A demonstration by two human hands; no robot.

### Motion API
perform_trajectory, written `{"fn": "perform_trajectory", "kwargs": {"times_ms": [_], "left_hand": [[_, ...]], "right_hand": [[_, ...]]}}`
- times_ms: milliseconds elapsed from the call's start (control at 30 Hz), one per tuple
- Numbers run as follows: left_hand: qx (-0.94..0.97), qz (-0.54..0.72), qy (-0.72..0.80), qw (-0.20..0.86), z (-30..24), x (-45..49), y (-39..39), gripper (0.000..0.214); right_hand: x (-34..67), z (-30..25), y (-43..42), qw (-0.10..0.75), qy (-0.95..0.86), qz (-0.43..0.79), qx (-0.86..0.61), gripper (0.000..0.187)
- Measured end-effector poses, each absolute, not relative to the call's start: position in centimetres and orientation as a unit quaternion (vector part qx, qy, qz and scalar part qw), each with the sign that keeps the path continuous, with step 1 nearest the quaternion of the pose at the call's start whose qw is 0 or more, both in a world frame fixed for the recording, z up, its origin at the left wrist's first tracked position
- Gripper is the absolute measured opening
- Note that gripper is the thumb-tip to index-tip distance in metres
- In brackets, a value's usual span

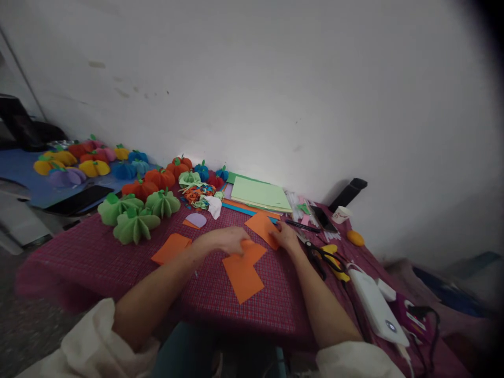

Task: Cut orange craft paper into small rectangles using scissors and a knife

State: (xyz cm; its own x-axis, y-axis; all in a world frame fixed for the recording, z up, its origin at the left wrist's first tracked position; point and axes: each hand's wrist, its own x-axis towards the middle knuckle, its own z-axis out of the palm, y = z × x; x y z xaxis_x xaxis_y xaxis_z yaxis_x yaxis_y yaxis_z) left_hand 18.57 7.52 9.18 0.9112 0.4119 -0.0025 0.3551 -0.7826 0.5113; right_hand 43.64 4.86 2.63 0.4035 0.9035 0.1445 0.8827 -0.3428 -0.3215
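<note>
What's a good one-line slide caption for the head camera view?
Left hand and right hand on orange paper, green paper pumpkins to the left, scissors to the right.

Head view, forward and down.

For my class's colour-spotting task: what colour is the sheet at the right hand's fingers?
The sheet is orange, seen best in the head view.

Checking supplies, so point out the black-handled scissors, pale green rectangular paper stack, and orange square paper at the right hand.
Black-handled scissors [315,249], head view: on the handles.
Pale green rectangular paper stack [260,194], head view: top sheet.
Orange square paper [261,227] at the right hand [287,236], head view: upper face.
</note>
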Motion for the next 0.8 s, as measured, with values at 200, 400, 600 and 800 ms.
{"fn": "perform_trajectory", "kwargs": {"times_ms": [200, 400, 600, 800], "left_hand": [[0.813, 0.192, 0.322, 0.445, 8.4, 18.1, 9.6, 0.009], [0.679, 0.32, 0.373, 0.545, 6.1, 19.9, 10.1, 0.023], [0.53, 0.424, 0.338, 0.652, 5.8, 20.8, 10.1, 0.033], [0.431, 0.438, 0.272, 0.741, 5.1, 20.9, 9.1, 0.033]], "right_hand": [[43.5, 3.0, 4.6, 0.219, -0.531, 0.033, -0.818, 0.03], [43.7, 3.7, 4.8, 0.273, -0.494, 0.032, -0.825, 0.029], [43.3, 3.5, 4.9, 0.321, -0.484, 0.047, -0.813, 0.038], [42.0, 4.8, 4.0, 0.374, -0.482, -0.033, -0.792, 0.052]]}}
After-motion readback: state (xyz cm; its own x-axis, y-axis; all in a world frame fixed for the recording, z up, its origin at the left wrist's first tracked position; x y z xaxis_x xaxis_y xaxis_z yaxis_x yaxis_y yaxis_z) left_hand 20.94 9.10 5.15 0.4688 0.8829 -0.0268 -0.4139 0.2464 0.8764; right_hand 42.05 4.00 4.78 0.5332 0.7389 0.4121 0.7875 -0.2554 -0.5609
